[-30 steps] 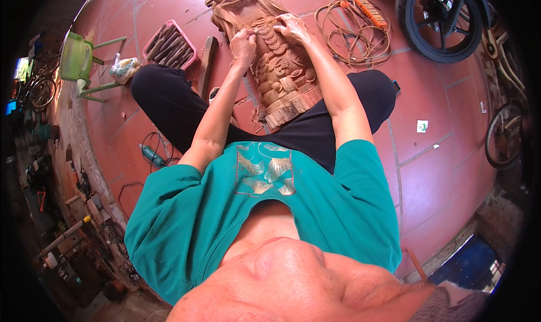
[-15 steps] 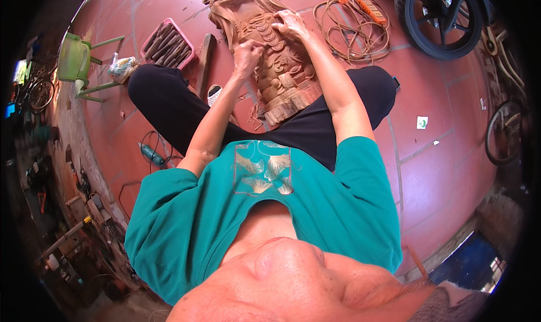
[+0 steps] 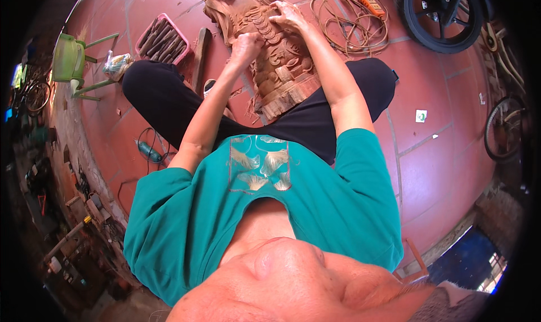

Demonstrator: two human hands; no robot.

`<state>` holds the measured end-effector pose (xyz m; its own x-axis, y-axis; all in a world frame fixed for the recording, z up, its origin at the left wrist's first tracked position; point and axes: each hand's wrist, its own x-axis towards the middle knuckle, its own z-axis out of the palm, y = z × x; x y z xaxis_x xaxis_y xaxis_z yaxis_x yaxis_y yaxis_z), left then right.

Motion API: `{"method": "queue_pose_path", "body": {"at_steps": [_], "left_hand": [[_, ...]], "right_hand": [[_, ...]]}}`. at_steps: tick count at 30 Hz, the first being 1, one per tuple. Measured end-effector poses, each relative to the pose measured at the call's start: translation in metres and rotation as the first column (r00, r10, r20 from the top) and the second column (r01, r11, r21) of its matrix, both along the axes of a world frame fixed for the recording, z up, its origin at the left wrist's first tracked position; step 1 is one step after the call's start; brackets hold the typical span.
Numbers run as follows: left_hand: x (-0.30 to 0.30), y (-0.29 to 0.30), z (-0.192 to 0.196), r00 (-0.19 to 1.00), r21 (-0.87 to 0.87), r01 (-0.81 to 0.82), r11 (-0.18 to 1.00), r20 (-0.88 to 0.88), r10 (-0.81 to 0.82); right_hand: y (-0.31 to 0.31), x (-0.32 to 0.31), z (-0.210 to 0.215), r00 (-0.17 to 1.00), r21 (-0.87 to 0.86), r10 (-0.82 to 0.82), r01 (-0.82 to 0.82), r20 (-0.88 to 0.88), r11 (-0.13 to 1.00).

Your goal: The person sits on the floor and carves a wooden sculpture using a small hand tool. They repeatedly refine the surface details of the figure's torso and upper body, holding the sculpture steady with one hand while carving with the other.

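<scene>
Carving (image 3: 270, 46): resting on lap, tilted
Left hand (image 3: 247, 42): fisted, content hidden
Right hand (image 3: 288, 16): spread flat on carving
Risk: may slip off lap if pushed hard

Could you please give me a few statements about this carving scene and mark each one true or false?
1. Both hands rest on the wooden carving. True: left hand, right hand.
2. The pink tray lies to the person's right. False: it lies to the left.
3. A coiled cable lies on the floor. True.
4. The person wears a red shirt. False: the shirt is teal.
</scene>
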<state>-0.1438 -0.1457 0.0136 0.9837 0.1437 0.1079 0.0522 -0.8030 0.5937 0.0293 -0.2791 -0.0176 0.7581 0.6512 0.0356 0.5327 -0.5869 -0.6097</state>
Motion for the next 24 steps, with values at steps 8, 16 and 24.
{"method": "queue_pose_path", "body": {"at_steps": [8,16,24], "left_hand": [[-0.001,0.014,0.0,0.981,0.038,-0.165,0.985,0.11,0.16],[0.008,0.027,0.009,0.979,-0.021,0.128,0.991,-0.156,-0.13],[-0.004,0.021,0.008,0.994,-0.207,-0.092,0.974,-0.076,0.077]], "right_hand": [[-0.011,0.0,-0.005,0.991,0.093,-0.119,0.124,-0.065,0.988],[-0.019,0.015,-0.017,0.977,0.052,-0.15,0.159,-0.151,0.986],[-0.025,0.015,-0.022,0.975,-0.026,-0.143,0.141,-0.167,0.99]]}}
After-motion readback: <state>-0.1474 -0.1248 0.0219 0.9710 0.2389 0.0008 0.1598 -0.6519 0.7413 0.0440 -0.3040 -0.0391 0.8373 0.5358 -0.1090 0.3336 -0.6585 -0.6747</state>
